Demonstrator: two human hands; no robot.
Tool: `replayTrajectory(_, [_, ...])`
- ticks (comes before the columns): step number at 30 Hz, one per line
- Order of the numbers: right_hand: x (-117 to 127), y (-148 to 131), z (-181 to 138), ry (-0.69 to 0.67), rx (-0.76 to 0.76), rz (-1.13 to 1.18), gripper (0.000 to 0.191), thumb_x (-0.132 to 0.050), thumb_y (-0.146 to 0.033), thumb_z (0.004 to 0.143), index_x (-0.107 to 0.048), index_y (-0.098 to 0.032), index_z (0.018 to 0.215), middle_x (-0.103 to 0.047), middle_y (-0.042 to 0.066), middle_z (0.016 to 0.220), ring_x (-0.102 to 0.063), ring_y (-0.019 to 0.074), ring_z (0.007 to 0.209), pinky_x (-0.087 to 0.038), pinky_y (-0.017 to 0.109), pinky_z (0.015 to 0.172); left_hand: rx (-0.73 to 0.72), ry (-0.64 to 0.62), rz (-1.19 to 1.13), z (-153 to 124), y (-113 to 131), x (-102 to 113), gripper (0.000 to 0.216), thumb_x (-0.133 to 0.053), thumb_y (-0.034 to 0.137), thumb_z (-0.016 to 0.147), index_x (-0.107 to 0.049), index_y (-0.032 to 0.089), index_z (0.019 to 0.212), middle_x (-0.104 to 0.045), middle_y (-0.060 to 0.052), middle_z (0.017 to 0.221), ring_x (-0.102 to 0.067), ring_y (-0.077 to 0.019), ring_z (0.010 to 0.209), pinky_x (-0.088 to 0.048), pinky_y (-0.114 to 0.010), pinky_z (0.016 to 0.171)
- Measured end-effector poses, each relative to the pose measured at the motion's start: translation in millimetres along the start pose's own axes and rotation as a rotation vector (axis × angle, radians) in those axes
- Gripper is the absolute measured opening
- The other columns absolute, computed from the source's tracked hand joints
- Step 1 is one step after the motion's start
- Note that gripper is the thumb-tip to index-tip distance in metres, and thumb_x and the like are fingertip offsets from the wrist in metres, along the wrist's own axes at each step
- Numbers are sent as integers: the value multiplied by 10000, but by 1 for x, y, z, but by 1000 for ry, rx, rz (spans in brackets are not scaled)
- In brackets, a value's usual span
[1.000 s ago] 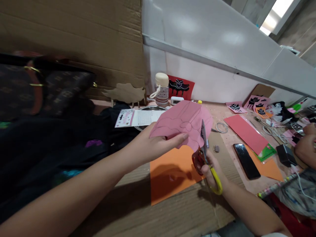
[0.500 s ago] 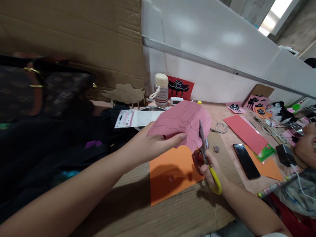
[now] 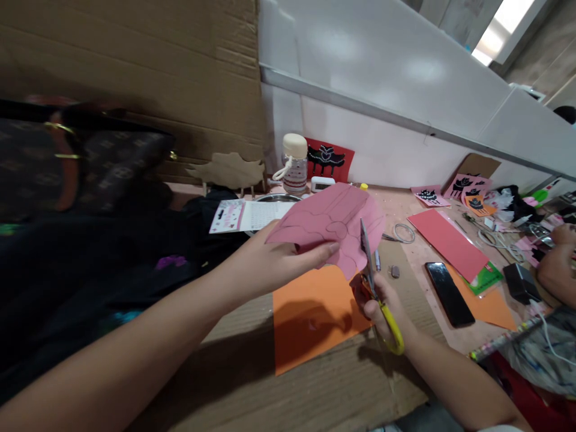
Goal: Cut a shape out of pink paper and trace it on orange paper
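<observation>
Left hand (image 3: 274,264) pinches the pink paper (image 3: 333,223) above the orange sheet (image 3: 310,315) near the table's (image 3: 416,255) front edge. Right hand (image 3: 383,307) grips the scissors (image 3: 370,281), blades biting its edge. Floppy paper could buckle here, and the cut might wander off the drawn line.

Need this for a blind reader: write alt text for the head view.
A left hand holds a pink paper sheet with drawn outlines while the right hand cuts into it with red-and-yellow scissors, above an orange sheet on a cardboard-covered table.

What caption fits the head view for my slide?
Left hand holds a pink paper sheet while right hand cuts it with yellow-handled scissors above orange paper.
</observation>
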State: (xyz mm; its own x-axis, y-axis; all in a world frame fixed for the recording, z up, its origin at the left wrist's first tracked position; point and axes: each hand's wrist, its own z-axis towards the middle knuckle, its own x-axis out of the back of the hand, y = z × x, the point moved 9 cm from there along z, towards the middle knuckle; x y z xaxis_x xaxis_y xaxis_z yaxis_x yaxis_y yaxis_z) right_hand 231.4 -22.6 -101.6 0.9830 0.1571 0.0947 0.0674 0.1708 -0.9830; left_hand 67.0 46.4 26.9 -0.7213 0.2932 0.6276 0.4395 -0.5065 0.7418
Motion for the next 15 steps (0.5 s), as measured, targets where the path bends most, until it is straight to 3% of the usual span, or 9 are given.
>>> replayTrajectory(9, [2,5,-1,23,-23,-9,616,-698,-795,767,-649,-249,1049,-477,-22,794,-412,155,683,-328,273,612,31,14,85,-3,-7,3,397,-505,501,895,-655,234,642,-628,7,576,-669,-256,913,-514,-327,941])
replayTrajectory(15, [4,13,-2,37,-46,-12,621,-707,-790,760,-672,-252,1069,-513,-7,820,-467,174,733,-393,283,661,-29,8,68,-3,-2,3,370,-497,495,902,-741,232,809,-781,-12,869,-683,-244,938,-500,-310,958])
